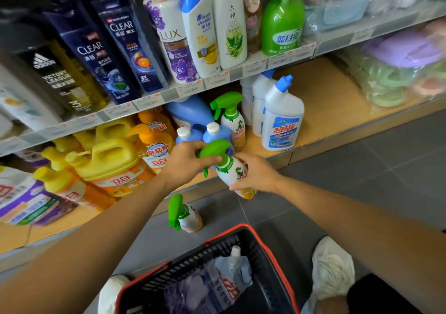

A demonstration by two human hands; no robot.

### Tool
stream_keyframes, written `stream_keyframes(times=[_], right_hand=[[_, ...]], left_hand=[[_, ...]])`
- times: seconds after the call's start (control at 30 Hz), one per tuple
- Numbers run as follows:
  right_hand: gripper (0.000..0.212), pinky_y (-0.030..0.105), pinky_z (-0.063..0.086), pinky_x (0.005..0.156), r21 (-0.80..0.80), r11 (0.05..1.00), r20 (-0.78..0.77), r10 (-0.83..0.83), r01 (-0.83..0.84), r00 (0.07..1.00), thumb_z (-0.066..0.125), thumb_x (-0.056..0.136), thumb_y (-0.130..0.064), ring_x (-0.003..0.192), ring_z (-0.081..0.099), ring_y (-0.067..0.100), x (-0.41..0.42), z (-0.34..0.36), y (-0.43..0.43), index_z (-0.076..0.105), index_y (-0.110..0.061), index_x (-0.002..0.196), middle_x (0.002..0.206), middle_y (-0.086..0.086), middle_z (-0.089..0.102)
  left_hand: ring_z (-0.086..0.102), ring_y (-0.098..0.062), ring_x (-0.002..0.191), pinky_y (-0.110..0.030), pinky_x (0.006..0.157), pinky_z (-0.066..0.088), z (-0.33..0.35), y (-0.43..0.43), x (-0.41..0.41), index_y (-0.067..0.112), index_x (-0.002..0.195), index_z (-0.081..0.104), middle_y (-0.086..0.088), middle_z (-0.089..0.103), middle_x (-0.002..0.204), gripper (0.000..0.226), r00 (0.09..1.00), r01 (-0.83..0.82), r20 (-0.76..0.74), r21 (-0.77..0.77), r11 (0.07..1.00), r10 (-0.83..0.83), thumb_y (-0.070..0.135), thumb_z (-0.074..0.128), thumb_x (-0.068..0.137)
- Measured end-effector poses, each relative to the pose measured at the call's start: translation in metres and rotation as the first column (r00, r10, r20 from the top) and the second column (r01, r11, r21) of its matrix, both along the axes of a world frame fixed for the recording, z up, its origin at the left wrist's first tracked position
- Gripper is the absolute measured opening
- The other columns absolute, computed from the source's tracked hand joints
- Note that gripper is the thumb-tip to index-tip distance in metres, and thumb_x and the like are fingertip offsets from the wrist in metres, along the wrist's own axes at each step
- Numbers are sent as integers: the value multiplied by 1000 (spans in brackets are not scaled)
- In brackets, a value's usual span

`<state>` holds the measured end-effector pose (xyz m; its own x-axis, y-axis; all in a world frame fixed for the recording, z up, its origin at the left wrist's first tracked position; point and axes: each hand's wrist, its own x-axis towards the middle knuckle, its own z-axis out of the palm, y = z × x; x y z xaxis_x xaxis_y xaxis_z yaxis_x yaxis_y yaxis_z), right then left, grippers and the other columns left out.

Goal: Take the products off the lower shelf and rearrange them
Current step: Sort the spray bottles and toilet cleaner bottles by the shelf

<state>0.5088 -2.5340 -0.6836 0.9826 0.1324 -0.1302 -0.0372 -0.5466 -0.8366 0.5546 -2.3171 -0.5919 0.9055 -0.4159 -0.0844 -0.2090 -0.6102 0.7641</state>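
- I am holding a spray bottle in both hands, just in front of the front edge of the lower shelf. It is tilted, with its green trigger head up and to the left and its orange base down and to the right.
- My left hand is curling its fingers round the green trigger head and the neck below it.
- My right hand is gripping the white body from the right, with the thumb running under it near the base.
- A second spray bottle is resting on the grey floor below the one I am holding, between the shelf and the basket. I cannot tell whether it is standing or lying.
- A third spray bottle is standing upright on the lower shelf, just behind two blue bottles with white caps.
- White cleaner bottles with blue spouts are standing just to its right, and bare brown shelf is showing beyond them.
- Yellow and orange detergent jugs are crowding the left part of the lower shelf.
- The black basket with its red rim is sitting on the floor between my white shoes, with a refill pouch lying inside it.
- Shampoo bottles are standing in a row on the shelf above.
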Motion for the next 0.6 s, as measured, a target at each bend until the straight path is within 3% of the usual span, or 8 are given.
stream_keyframes(times=[0.07,0.13,0.17,0.23,0.3,0.37,0.5,0.6], right_hand=[[75,44,58,88,40,999,12,-30,30,999,94,56,-34,101,67,13,0,1,0,63,-26,123,111,-7,71],[63,44,58,88,112,988,15,-106,103,994,94,60,-26,98,68,11,1,3,-4,66,-22,116,107,-5,73],[59,43,59,87,141,979,14,-152,148,988,94,62,-23,97,69,10,2,5,-8,67,-22,114,106,-5,73],[58,41,59,86,161,958,32,-247,239,968,93,64,-24,96,69,11,6,12,-17,66,-22,115,106,-3,73],[56,42,58,84,150,932,76,-343,329,936,92,65,-24,94,68,16,13,19,-25,67,-18,115,104,1,73],[53,43,58,82,152,904,116,-418,400,901,91,66,-26,93,68,18,22,23,-31,67,-17,113,102,1,73],[56,44,56,84,102,883,142,-469,458,872,91,66,-28,97,67,22,40,22,-33,66,-16,114,106,4,73],[59,39,54,81,48,885,131,-465,463,876,92,65,-30,99,66,24,52,12,-27,65,-13,114,109,7,72]], left_hand=[[66,-17,71,-39,68,53,-2,3,-3,17,98,73,-9,75,82,22,998,-11,-65,-74,997,6,31,83,83],[71,-12,80,-28,75,57,-8,12,-4,17,113,69,-3,78,88,37,987,-7,-161,-148,989,-17,28,84,82],[71,-8,82,-23,77,55,-13,18,-3,17,117,68,-1,78,88,42,984,-5,-176,-115,993,-15,30,84,81],[69,-6,85,-24,79,54,-28,35,0,21,115,69,3,76,90,43,993,-8,-116,124,992,22,41,83,80],[66,-11,90,-33,83,57,-45,55,1,25,111,68,7,71,95,43,999,-24,-34,413,911,42,54,78,81],[65,-13,91,-36,81,59,-62,74,-1,28,110,64,8,68,97,49,999,-32,-10,591,806,47,65,72,80],[63,-19,93,-37,81,57,-87,102,-7,27,113,59,3,67,103,71,993,0,-76,767,641,92,81,69,68],[68,-19,86,-38,78,59,-97,108,-13,22,110,64,0,71,95,72,975,6,-155,731,682,157,81,70,68]])
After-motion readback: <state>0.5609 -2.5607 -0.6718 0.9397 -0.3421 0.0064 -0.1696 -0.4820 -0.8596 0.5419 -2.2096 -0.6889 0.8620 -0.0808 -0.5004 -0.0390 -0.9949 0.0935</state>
